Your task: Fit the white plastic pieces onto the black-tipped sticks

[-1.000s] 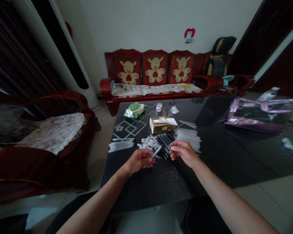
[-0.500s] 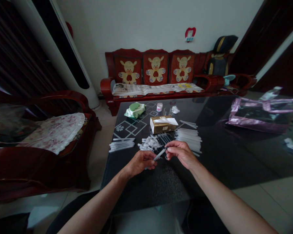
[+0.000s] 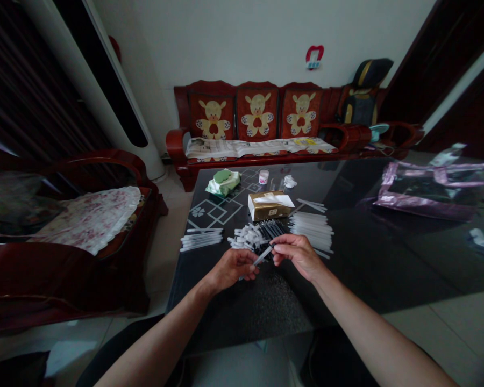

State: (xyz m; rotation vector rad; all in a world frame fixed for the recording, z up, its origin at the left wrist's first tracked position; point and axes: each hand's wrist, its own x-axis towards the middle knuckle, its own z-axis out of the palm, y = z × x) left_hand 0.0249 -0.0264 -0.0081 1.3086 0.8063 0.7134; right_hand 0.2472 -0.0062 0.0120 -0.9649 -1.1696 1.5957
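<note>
a dark glossy desk (image 3: 358, 258) patterned with pale squares
left to right: slim white tubes (image 3: 201, 239), heaped short white pieces (image 3: 247, 234), thin black rods (image 3: 272, 229), a layer of translucent white tubes (image 3: 312, 230); behind, a gold tissue box (image 3: 271, 212), a green-and-white soft pack (image 3: 223, 183), a small white cup (image 3: 263, 177), crumpled white paper (image 3: 290, 181); far right, a purple-edged clear bag (image 3: 421, 210)

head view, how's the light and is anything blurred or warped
Head view: dim overall, darkest at the curtain and the doors at right; head view: faint speckled sheen on the black table; head view: wide-angle slant near the edges, purple-trimmed bag soft; head view: small dark piece at the right hand lacks detail.
</note>
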